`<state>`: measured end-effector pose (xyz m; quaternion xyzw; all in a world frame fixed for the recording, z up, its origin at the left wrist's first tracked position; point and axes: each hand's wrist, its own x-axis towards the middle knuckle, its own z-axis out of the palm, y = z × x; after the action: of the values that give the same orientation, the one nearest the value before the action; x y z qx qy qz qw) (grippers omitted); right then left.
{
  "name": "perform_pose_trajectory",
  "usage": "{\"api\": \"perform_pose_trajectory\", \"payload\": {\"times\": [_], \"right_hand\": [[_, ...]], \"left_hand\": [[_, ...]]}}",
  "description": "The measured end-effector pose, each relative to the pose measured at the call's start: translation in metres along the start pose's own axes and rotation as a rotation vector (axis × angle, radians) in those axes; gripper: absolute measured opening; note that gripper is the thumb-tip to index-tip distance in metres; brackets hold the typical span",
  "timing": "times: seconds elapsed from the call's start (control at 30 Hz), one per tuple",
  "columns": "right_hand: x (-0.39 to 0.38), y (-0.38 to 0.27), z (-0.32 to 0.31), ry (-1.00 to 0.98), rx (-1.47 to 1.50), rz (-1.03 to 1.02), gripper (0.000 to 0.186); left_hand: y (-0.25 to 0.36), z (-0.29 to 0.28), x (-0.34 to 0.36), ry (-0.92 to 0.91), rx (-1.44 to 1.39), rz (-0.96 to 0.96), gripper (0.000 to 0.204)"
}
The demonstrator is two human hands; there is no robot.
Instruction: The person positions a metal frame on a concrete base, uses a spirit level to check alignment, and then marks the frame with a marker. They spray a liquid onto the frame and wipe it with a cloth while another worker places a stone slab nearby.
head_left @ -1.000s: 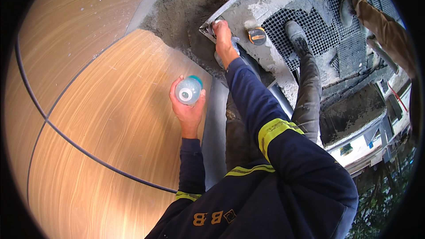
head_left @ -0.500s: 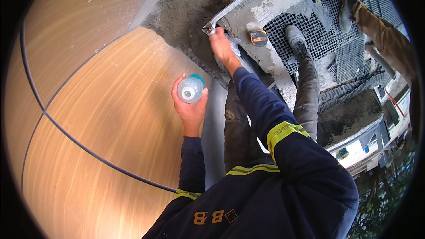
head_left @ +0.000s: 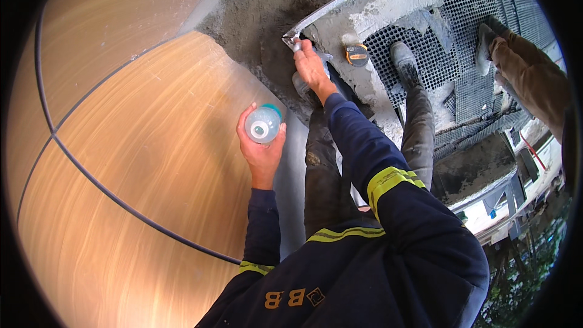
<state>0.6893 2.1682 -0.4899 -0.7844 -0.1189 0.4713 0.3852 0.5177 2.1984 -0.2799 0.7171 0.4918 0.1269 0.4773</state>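
My left hand (head_left: 262,157) is wrapped around a clear plastic bottle (head_left: 254,118) with a teal band on its far side and a round white spot on the end turned toward me. It is held in front of the wood-grain panel. Farther off, my right hand (head_left: 313,70) is closed at the corner of the metal-edged concrete ledge. A small whitish piece shows at its fingertips, too hidden to name. Clear crumpled plastic (head_left: 327,61) lies against this hand. Just right of it, a black and orange tape measure (head_left: 356,54) rests on the ledge.
A large wood-grain panel (head_left: 152,146) with dark seams fills the left. Rough concrete (head_left: 267,6) lies beyond it. My boot (head_left: 402,58) stands on black perforated matting (head_left: 452,54). Another person's brown-trousered leg (head_left: 528,79) is at the far right, above a dark-topped block (head_left: 473,170).
My right hand has turned slightly at the ledge corner, its fingers shifting around the small piece. The bottle stays in my left hand. The other person's feet have moved, and a second boot shows.
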Motion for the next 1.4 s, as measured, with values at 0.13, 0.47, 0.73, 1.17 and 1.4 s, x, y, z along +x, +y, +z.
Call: {"api": "perform_pose_trajectory", "payload": {"times": [0.13,0.47,0.73,1.17,1.4], "right_hand": [[0.018,0.015,0.002,0.053,0.083,0.109,0.053],[-0.029,-0.008,-0.012,0.075,-0.054,0.010,0.060],[-0.191,-0.048,-0.134,-0.123,0.071,0.021,0.065],[-0.343,-0.203,-0.261,0.143,0.550,-0.259,0.044],[-0.426,-0.245,-0.270,0.094,0.907,-0.349,0.033]], "left_hand": [[-0.001,0.000,-0.001,0.009,0.023,0.006,0.079],[0.019,-0.004,-0.009,0.070,-0.047,0.043,0.079],[0.075,-0.040,-0.019,0.158,-0.121,0.135,0.082],[0.197,-0.135,-0.012,0.248,-0.308,0.409,0.076],[0.251,-0.129,-0.013,0.135,-0.279,0.606,0.075]]}}
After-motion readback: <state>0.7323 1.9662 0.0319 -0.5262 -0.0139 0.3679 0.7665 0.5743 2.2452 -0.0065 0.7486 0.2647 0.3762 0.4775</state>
